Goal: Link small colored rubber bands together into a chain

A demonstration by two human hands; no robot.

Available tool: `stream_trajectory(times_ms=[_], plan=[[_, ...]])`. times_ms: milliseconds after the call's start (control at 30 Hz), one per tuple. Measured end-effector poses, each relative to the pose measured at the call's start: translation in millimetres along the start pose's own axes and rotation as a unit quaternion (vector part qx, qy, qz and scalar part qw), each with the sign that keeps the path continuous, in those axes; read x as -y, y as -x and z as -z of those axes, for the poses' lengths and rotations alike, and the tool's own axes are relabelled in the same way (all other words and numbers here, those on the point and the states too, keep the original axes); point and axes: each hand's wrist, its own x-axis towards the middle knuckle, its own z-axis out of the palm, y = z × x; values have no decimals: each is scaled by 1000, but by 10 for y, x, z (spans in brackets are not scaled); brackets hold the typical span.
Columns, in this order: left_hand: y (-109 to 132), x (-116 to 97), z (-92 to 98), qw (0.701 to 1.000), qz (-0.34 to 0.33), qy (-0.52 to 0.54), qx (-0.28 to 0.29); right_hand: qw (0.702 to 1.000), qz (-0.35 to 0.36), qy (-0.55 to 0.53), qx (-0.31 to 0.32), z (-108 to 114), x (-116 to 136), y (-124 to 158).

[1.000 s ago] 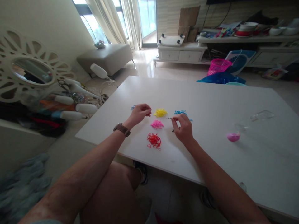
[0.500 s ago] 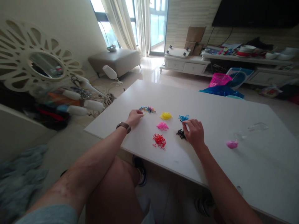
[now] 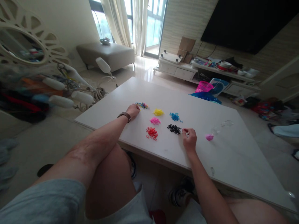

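Note:
Small elastic bands lie in colour groups on the white table (image 3: 198,124). My left hand (image 3: 133,111), with a watch on its wrist, is closed at the left edge of the mixed-colour pile (image 3: 143,105); whatever its fingertips hold is too small to make out. My right hand (image 3: 190,138) pinches a dark band just right of the black pile (image 3: 174,129). Between the hands are the yellow pile (image 3: 158,112), pink pile (image 3: 155,121) and red pile (image 3: 152,133). The blue pile (image 3: 174,116) sits behind the black one, with one loose blue band beside it.
To the right lie a pink object (image 3: 209,137) and a clear plastic container (image 3: 227,123). A small clear piece (image 3: 212,170) is near the front edge. Lamp arms with white shades (image 3: 83,97) stand beyond the left edge. Another person's leg (image 3: 286,130) shows at far right.
My right hand has moved from the blue pile toward me, to the right side of the black pile. My left hand stays by the mixed pile. The camera view has turned and tilted.

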Motion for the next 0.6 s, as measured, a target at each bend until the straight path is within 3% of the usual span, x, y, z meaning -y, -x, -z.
stream_trajectory(times_ms=[133, 367, 500, 600], plan=[[44, -87, 61, 999, -40, 16, 33, 998, 29, -4, 47, -9, 1, -14], [221, -239, 299, 983, -133, 51, 112, 997, 37, -17, 66, -43, -53, -13], [307, -278, 359, 972, -149, 96, 156, 997, 22, -30, 70, -62, -72, -24], [340, -342, 315, 966, -164, 125, 157, 997, -11, -43, 59, -78, -81, -34]])
